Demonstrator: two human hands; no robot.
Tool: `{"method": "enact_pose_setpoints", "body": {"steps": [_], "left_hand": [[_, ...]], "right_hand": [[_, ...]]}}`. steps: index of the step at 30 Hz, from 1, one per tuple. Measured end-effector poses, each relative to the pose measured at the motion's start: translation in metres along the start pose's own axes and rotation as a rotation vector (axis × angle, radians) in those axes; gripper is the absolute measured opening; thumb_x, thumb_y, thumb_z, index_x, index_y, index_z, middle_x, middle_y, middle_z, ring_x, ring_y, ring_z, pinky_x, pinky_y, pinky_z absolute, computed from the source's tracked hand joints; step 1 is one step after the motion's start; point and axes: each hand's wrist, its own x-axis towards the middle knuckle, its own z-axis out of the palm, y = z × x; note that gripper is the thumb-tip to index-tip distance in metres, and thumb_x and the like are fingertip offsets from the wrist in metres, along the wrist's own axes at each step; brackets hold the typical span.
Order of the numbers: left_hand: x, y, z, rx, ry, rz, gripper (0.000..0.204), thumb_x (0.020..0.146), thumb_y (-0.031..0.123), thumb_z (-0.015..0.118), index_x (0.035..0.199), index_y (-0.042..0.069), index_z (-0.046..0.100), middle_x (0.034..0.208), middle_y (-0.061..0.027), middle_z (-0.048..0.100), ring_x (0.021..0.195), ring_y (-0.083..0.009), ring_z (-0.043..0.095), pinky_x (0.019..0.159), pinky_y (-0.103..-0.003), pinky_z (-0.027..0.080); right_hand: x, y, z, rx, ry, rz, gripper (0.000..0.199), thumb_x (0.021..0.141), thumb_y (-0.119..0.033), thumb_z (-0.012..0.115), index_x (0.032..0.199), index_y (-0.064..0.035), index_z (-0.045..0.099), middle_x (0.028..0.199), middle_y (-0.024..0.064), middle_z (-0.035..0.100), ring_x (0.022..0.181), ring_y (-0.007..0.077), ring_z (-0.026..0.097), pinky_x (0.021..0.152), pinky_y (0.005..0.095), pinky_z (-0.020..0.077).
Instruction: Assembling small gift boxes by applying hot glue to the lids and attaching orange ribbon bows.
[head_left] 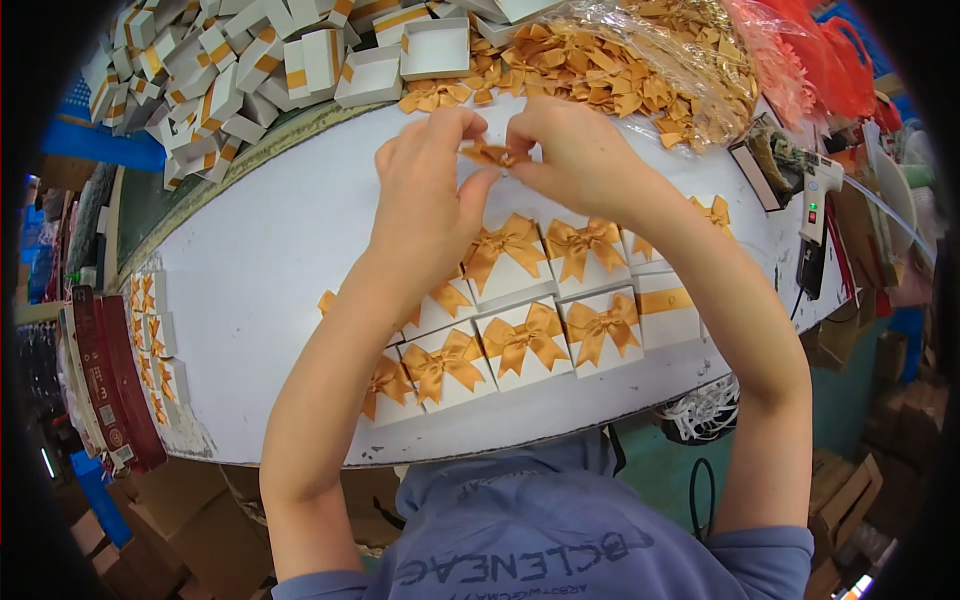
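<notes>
A gold satin ribbon bow [490,154] is held between my two hands above the white table. My right hand [572,158] pinches its right side between thumb and fingers. From the left, my left hand [428,185] curls round its other side, the thumb at the lower edge. Below my hands stand two rows of small white boxes, several topped with gold bows, such as one box [528,366] in the front row. At the right end of that row, a box [668,331] bears only a flat gold band. My forearms cover part of the rows.
Loose gold bows [600,62] spill from a clear plastic bag at the back. White boxes with gold bands [235,75] are heaped at the back left. A glue gun [818,195] stands at the right. Finished boxes [165,340] line the left edge beside dark red cartons [105,375].
</notes>
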Motion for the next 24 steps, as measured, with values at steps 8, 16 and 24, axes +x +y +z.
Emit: {"method": "enact_pose_setpoints", "body": {"steps": [8, 16, 24], "left_hand": [[-0.002, 0.049, 0.011, -1.017, 0.051, -0.69, 0.021, 0.081, -0.002, 0.058, 0.088, 0.003, 0.039, 0.079, -0.007, 0.057, 0.069, -0.0068, 0.056, 0.058, -0.019, 0.045], [-0.017, 0.089, 0.03, -1.009, 0.123, -0.6, 0.017, 0.082, -0.003, 0.056, 0.084, 0.003, 0.041, 0.078, -0.0055, 0.055, 0.067, -0.0062, 0.053, 0.059, -0.018, 0.045], [-0.032, 0.111, 0.051, -0.903, 0.043, -0.476, 0.017, 0.083, -0.004, 0.053, 0.097, 0.001, 0.062, 0.097, -0.006, 0.056, 0.077, -0.0088, 0.054, 0.065, -0.021, 0.045]], "right_hand": [[-0.057, -0.02, -0.025, 1.162, -0.041, 0.396, 0.015, 0.086, -0.015, 0.055, 0.086, -0.0023, 0.048, 0.073, 0.0015, 0.056, 0.062, 0.0073, 0.058, 0.05, 0.0181, 0.0407], [-0.096, -0.019, -0.027, 1.24, 0.188, 0.36, 0.017, 0.09, -0.016, 0.051, 0.086, -0.0026, 0.043, 0.071, 0.0027, 0.053, 0.06, 0.0093, 0.06, 0.044, 0.0175, 0.0404], [-0.134, -0.006, -0.036, 1.132, 0.315, 0.455, 0.015, 0.087, -0.012, 0.055, 0.083, -0.0025, 0.044, 0.066, 0.0002, 0.051, 0.052, 0.0031, 0.047, 0.044, 0.0179, 0.0353]]}}
